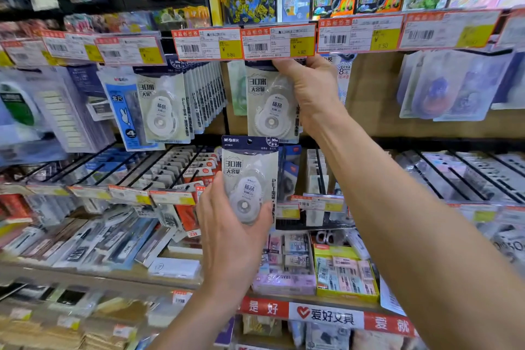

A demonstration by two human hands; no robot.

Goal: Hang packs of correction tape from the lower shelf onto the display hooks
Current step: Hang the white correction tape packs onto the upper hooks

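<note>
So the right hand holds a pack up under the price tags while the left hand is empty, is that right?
Not quite: the head view shows the left hand gripping a second pack; the right hand does hold the upper pack under the price tags.

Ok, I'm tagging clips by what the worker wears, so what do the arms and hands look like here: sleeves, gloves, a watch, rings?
Both are bare. The left hand and right hand wear no gloves, and no ring shows on the visible fingers. The left forearm and right forearm carry no sleeve, watch or band as far as the frame edge.
</note>
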